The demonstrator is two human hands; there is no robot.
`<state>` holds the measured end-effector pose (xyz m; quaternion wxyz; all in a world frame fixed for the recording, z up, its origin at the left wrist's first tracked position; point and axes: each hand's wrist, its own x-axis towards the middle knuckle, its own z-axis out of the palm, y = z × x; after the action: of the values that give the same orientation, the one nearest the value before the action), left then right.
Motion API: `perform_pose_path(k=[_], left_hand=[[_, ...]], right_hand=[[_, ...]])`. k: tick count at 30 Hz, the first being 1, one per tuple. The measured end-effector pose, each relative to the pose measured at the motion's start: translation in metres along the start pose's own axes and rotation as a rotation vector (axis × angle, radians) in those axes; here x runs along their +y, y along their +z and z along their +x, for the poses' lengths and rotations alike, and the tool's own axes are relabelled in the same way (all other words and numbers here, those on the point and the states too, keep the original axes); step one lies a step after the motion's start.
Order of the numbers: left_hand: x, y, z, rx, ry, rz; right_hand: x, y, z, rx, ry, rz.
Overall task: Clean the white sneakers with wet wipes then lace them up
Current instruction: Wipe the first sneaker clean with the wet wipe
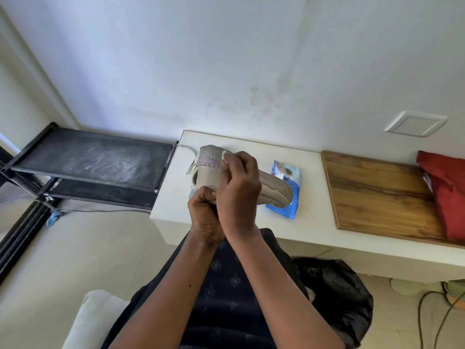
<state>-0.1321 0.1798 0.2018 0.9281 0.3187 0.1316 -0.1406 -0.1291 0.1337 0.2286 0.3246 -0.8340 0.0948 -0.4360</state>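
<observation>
No brand or label can be read: the blue pack of wet wipes (pixel 286 170) carries print too small to make out, and the sneaker (pixel 274 190) shows only a pink band with a dotted trim.

One sneaker is in view, held on its side just above the white table (pixel 312 217), toe toward 3 o'clock and heel toward 9 o'clock, a loose lace (pixel 191 170) hanging at the heel end. The left hand (pixel 202 212) has a closed grip on the sole edge from 6 o'clock. The right hand (pixel 239 187) has its grip pinched on one white wipe (pixel 225 157), pressed against the sneaker's upper.

One pack lies on the table at 3 o'clock of the sneaker, partly under the toe. Farther toward 3 o'clock lie one wooden board (pixel 377 192) and, on it, one red cloth (pixel 448 192). At 9 o'clock stands one black shelf rack (pixel 95 159); at 5 o'clock, below the table, sits one black plastic bag (pixel 334 293).
</observation>
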Motion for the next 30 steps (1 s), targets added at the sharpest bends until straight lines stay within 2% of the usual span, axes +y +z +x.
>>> perform_pose_path(k=[4, 8, 13, 17, 22, 27, 30], left_hand=[[0.002, 0.0, 0.001, -0.079, -0.054, -0.154], [0.01, -0.002, 0.008, -0.187, -0.052, -0.267], [0.014, -0.001, 0.006, -0.192, -0.002, -0.278], [0.017, -0.001, 0.007, -0.237, 0.004, -0.277], [0.018, -0.002, 0.016, -0.31, 0.032, -0.261], [0.021, -0.003, 0.017, -0.343, 0.072, -0.259], [0.02, -0.005, 0.016, -0.365, 0.03, -0.304]], right_hand=[[0.004, 0.001, -0.003, -0.066, -0.151, -0.116], [0.027, -0.004, 0.001, -0.057, -0.095, -0.151], [0.058, -0.018, 0.004, -0.166, -0.118, -0.228], [0.08, -0.028, 0.011, -0.141, -0.003, -0.311], [0.068, -0.018, 0.019, -0.087, 0.111, -0.235], [0.035, 0.0, 0.011, -0.108, 0.039, -0.161], [0.014, 0.005, 0.007, -0.14, -0.002, -0.07]])
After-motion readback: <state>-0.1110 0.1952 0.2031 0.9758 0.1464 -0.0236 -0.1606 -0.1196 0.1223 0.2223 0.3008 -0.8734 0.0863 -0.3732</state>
